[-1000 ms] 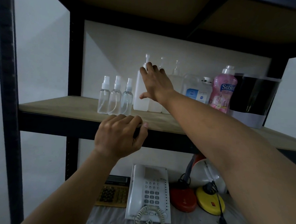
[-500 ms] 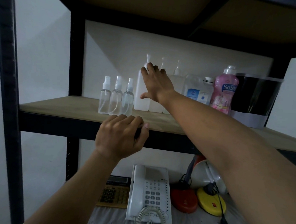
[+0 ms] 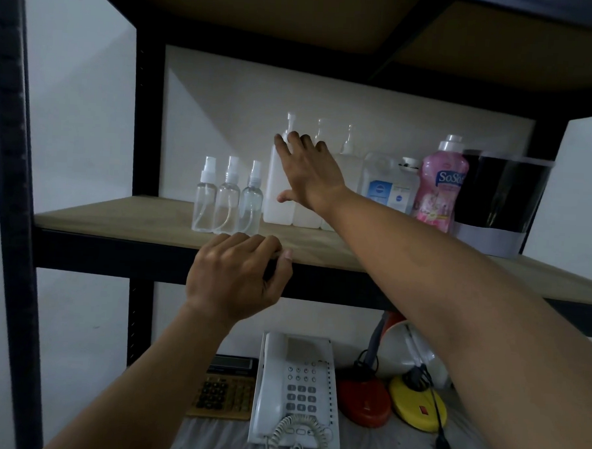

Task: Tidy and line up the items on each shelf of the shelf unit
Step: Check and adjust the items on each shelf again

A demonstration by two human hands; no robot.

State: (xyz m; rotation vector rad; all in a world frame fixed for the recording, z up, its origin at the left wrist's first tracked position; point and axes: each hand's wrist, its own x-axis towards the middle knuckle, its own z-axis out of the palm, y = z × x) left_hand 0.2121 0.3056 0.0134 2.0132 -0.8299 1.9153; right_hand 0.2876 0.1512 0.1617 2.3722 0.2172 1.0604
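Observation:
On the wooden shelf [image 3: 123, 220] stand three small clear spray bottles [image 3: 228, 195] in a row. Right of them are three tall white pump bottles [image 3: 276, 189], a clear jug with a blue label [image 3: 387, 184], a pink SoSoft bottle [image 3: 440, 184] and a black and white container [image 3: 498, 204]. My right hand [image 3: 307, 170] reaches in with straight fingers laid flat on the front of the tall pump bottles, hiding part of them. My left hand [image 3: 237, 274] rests on the shelf's front edge, fingers curled over it.
Black metal posts [image 3: 12, 175] frame the unit, and another shelf board sits overhead. On the lower shelf lie a calculator [image 3: 226, 389], a white telephone [image 3: 296, 389], a red lamp base [image 3: 366, 401] and a yellow lamp base [image 3: 417, 402] with a loose plug.
Almost nothing has moved. My right hand stays against the pump bottles and my left hand stays on the shelf edge; the view shifted very slightly.

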